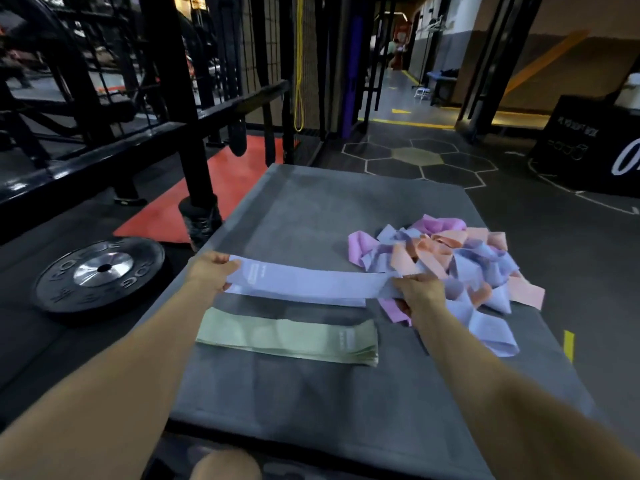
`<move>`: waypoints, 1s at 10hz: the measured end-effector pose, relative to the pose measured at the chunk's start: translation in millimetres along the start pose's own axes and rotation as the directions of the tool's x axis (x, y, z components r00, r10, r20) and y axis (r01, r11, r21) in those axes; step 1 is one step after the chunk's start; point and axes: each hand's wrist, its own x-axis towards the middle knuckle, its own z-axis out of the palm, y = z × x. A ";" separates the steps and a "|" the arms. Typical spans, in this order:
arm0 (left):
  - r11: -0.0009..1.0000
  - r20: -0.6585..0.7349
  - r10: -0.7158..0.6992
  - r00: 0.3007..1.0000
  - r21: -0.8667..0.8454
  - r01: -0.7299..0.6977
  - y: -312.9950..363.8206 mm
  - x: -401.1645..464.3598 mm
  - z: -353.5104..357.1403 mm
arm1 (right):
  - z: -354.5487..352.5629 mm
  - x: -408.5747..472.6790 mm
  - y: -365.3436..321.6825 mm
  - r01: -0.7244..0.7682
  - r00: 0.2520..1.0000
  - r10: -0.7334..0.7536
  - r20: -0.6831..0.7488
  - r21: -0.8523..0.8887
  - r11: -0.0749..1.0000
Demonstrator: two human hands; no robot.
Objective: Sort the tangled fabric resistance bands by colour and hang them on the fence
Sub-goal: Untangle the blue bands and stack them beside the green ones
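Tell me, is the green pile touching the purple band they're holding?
Apart. The head view shows bare grey mat between the green pile and the purple band.

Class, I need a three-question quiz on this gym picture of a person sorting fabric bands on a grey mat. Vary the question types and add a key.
1. True or false: the left hand and the right hand hold opposite ends of one lilac band.
2. Which colour is the stack of bands lying nearest the person? A pink, B green, C orange.
3. Fill in: the tangled pile lies on the ____ side of the mat.

Key: 1 true; 2 B; 3 right.
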 end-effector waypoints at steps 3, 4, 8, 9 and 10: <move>0.978 -0.045 0.016 0.999 0.208 -0.006 -30.1 48.8 -1.7 | 44.8 25.4 22.3 0.128 0.988 -0.145 -0.044 -0.265 0.956; 0.972 -0.058 -0.004 0.998 0.233 0.018 -36.8 60.6 -4.3 | 49.2 30.6 27.9 0.144 0.985 -0.168 -0.048 -0.321 0.936; 0.932 -0.038 -0.001 0.999 0.363 0.015 -42.8 77.4 -7.5 | 58.9 38.1 34.0 0.152 0.982 -0.186 -0.029 -0.460 0.875; 0.929 -0.052 0.006 0.999 0.369 0.013 -40.3 82.5 -6.9 | 60.3 37.7 31.4 0.167 0.978 -0.204 -0.036 -0.452 0.876; 0.921 -0.044 -0.011 0.999 0.389 0.027 -40.3 83.2 -5.1 | 60.3 38.9 32.8 0.169 0.977 -0.209 -0.034 -0.467 0.868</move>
